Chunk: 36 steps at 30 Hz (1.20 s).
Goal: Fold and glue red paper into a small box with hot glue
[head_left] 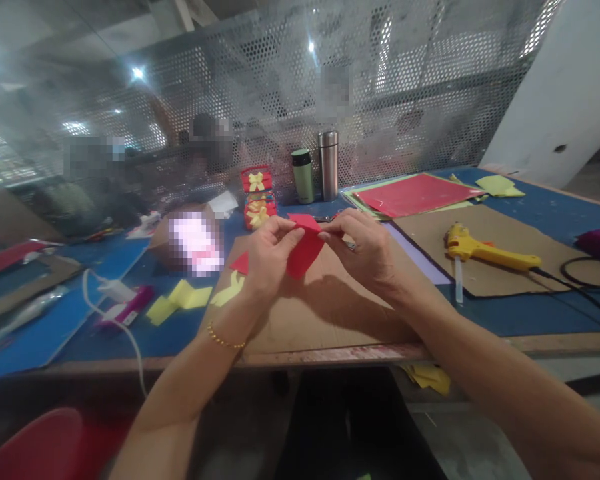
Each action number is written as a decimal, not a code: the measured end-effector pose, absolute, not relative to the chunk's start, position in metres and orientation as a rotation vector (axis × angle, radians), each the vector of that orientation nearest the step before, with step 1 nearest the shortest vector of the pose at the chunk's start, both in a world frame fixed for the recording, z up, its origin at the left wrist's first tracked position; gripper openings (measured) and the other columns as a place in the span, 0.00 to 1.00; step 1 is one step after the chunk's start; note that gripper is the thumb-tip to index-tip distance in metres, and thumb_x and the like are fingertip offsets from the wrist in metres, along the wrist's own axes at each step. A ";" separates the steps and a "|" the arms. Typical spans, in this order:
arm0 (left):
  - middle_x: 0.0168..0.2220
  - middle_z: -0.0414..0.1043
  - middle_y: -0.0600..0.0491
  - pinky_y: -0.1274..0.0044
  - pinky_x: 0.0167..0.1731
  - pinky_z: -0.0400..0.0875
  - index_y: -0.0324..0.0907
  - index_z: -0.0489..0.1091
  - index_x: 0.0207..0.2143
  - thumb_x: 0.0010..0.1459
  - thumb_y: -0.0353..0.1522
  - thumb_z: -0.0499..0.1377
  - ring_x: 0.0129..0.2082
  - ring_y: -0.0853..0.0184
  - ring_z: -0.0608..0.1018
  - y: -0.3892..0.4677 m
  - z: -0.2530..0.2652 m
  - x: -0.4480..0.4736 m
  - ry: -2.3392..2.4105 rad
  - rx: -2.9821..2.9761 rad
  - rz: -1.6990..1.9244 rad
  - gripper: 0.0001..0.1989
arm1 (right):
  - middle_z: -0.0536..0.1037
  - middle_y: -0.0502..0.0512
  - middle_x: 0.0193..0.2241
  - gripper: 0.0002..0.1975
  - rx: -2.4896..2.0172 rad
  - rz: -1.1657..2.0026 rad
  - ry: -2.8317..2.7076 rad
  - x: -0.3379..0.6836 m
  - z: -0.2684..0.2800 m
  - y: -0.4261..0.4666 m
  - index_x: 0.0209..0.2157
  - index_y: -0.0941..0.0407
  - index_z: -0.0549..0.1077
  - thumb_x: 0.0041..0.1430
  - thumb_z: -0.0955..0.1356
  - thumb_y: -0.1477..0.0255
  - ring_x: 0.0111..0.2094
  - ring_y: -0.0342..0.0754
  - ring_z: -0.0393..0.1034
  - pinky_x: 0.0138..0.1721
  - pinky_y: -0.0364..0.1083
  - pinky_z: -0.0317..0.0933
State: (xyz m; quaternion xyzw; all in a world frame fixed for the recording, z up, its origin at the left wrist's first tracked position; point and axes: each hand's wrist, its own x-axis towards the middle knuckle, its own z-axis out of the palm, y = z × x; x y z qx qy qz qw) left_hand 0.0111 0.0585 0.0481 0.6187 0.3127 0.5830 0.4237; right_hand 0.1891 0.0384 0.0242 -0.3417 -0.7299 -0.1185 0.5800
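A piece of red paper with a folded top edge is held up between both hands, above a brown cardboard sheet. My left hand pinches its left side between thumb and fingers. At the upper right corner, my right hand grips it with closed fingertips. Beside my left hand lie another red paper piece and a yellow paper cutout. Behind the hands, partly hidden, are scissors.
A yellow hot glue gun lies on cardboard at the right, its cord trailing off. Red sheets are stacked behind it. Red pouches with yellow bows, a green tumbler and a steel flask stand at the back. Left are yellow papers and a purple power strip.
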 end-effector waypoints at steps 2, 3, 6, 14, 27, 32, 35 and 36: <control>0.27 0.75 0.57 0.79 0.31 0.72 0.42 0.73 0.28 0.51 0.31 0.69 0.27 0.72 0.75 0.057 0.049 0.012 0.780 1.545 1.466 0.07 | 0.76 0.53 0.29 0.09 -0.791 -0.280 -1.697 0.188 0.024 0.037 0.31 0.54 0.71 0.68 0.67 0.72 0.32 0.48 0.68 0.36 0.49 0.61; 0.27 0.76 0.57 0.79 0.31 0.72 0.42 0.73 0.28 0.51 0.31 0.70 0.27 0.72 0.75 0.056 0.049 0.012 0.778 1.541 1.463 0.07 | 0.76 0.53 0.29 0.09 -0.792 -0.282 -1.695 0.187 0.024 0.037 0.31 0.54 0.71 0.68 0.67 0.72 0.32 0.48 0.68 0.36 0.49 0.61; 0.27 0.76 0.56 0.78 0.30 0.72 0.42 0.73 0.28 0.51 0.32 0.70 0.27 0.71 0.75 0.057 0.048 0.012 0.787 1.534 1.435 0.08 | 0.77 0.53 0.30 0.09 -0.800 -0.286 -1.703 0.187 0.024 0.037 0.31 0.54 0.71 0.69 0.66 0.73 0.32 0.48 0.69 0.37 0.49 0.60; 0.28 0.78 0.56 0.77 0.31 0.72 0.41 0.74 0.29 0.52 0.32 0.70 0.27 0.71 0.76 0.064 0.047 0.008 0.823 1.548 1.478 0.07 | 0.78 0.55 0.31 0.13 -0.821 -0.335 -1.634 0.192 0.027 0.038 0.34 0.53 0.74 0.73 0.63 0.69 0.34 0.49 0.70 0.37 0.50 0.60; 0.31 0.79 0.54 0.67 0.48 0.69 0.44 0.75 0.35 0.67 0.30 0.60 0.33 0.67 0.76 0.056 0.045 0.003 0.873 2.598 1.795 0.06 | 0.75 0.55 0.29 0.17 -1.037 -0.090 -1.695 0.194 0.030 0.031 0.31 0.54 0.70 0.73 0.61 0.62 0.31 0.48 0.67 0.35 0.48 0.58; 0.41 0.82 0.52 0.62 0.56 0.60 0.43 0.75 0.41 0.69 0.22 0.53 0.49 0.62 0.78 0.054 0.040 0.002 0.665 3.257 1.596 0.12 | 0.73 0.51 0.25 0.23 -1.081 0.111 -1.440 0.198 0.028 0.041 0.30 0.54 0.71 0.71 0.61 0.51 0.27 0.46 0.67 0.31 0.47 0.61; 0.48 0.80 0.49 0.62 0.55 0.59 0.43 0.75 0.40 0.65 0.21 0.56 0.53 0.58 0.74 0.051 0.037 0.003 0.750 3.384 1.519 0.12 | 0.74 0.51 0.27 0.21 -1.007 0.026 -1.275 0.204 0.032 0.044 0.34 0.53 0.72 0.70 0.62 0.52 0.28 0.46 0.69 0.33 0.47 0.64; 0.49 0.79 0.49 0.62 0.53 0.60 0.43 0.75 0.39 0.65 0.21 0.56 0.51 0.58 0.74 0.049 0.037 0.002 0.806 3.418 1.487 0.11 | 0.74 0.51 0.28 0.19 -1.000 -0.019 -1.240 0.207 0.034 0.043 0.34 0.53 0.72 0.70 0.63 0.53 0.29 0.46 0.69 0.34 0.48 0.65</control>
